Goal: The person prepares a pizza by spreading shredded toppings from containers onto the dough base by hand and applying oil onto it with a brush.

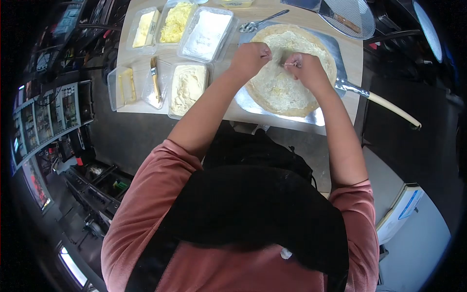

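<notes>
A large round of dough (323, 56) lies on a metal pizza peel (314, 118), covered with a whitish spread and pale bits up to a bare rim. Over the left part of the dough, my left hand (252, 59) is closed, fingertips pinched together; whatever they hold is too small to name. My right hand (305, 71) hovers over the middle of it, also pinched, with a small pale bit showing at the fingertips. Both hands are apart from each other.
Left of the dough stand tubs of creamy spread (188, 90), white stuff (208, 34), yellow shreds (176, 22) and yellow slices (144, 30). A brush (154, 80) lies by an oily tub (118, 90). A spoon (262, 22) is behind; the peel's handle (394, 109) juts right.
</notes>
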The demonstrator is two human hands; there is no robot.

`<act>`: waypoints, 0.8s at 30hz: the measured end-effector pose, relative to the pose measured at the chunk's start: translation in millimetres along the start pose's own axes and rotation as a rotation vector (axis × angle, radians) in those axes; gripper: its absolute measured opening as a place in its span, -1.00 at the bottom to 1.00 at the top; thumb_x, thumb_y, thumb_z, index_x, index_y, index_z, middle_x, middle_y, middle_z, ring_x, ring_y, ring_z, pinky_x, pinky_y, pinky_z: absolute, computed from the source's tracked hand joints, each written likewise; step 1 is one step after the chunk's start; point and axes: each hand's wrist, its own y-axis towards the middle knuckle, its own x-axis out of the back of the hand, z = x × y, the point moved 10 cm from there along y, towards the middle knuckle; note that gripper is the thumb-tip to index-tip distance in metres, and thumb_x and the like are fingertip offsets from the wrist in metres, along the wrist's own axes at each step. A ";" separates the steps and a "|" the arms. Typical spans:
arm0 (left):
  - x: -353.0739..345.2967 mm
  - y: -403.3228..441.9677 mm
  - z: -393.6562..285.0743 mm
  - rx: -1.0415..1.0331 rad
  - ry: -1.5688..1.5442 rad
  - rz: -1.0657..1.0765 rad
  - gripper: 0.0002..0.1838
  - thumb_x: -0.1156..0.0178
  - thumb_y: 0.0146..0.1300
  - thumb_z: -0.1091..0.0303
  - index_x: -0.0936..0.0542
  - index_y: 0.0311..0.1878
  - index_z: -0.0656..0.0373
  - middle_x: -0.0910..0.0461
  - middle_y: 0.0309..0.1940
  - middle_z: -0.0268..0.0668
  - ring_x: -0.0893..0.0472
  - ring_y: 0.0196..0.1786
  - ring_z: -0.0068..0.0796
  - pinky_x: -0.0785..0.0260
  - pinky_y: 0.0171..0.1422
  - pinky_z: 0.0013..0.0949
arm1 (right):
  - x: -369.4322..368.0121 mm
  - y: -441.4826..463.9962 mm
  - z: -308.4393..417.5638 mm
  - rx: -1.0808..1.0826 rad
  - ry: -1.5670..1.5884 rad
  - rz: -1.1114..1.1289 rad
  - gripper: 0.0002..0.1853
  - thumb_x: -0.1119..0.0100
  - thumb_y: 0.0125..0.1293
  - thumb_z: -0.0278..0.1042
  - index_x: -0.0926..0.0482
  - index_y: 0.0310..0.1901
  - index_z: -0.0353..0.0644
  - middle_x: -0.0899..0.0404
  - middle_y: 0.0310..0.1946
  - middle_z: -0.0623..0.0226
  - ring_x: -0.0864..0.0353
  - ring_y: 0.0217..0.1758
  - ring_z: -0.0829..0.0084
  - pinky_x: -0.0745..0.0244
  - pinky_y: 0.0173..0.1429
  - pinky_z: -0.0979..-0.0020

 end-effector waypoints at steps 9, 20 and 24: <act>-14.8 -5.0 15.1 -0.027 -0.130 0.059 -0.82 -0.32 0.08 0.45 -0.73 -0.21 0.18 -0.71 -0.29 -0.07 -0.72 -0.20 -0.16 -0.56 -0.03 -0.26 | -4.2 31.1 13.5 0.026 0.041 -0.047 -0.84 -0.26 0.25 -0.38 -0.73 -0.19 -0.20 -0.71 -0.29 0.02 -0.71 -0.15 0.13 -0.56 -0.01 0.26; -11.6 -26.1 13.6 0.025 -0.124 0.093 -0.79 -0.31 0.07 0.53 -0.68 -0.18 0.27 -0.72 -0.22 -0.08 -0.73 -0.19 -0.25 -0.56 -0.01 -0.32 | -3.2 88.8 50.3 0.233 -0.250 -0.078 -0.85 -0.26 0.19 -0.48 -0.73 -0.21 -0.18 -0.72 -0.33 0.08 -0.73 -0.25 0.17 -0.60 -0.10 0.25; -11.3 -37.0 2.2 0.090 0.122 0.063 -0.87 -0.35 0.02 0.49 -0.70 -0.30 0.23 -0.71 -0.37 -0.13 -0.71 -0.25 -0.18 -0.55 -0.09 -0.23 | 4.9 102.0 42.6 0.395 -0.197 -0.164 -0.89 -0.30 0.15 -0.48 -0.72 -0.27 -0.21 -0.72 -0.36 0.12 -0.73 -0.32 0.24 -0.60 -0.17 0.27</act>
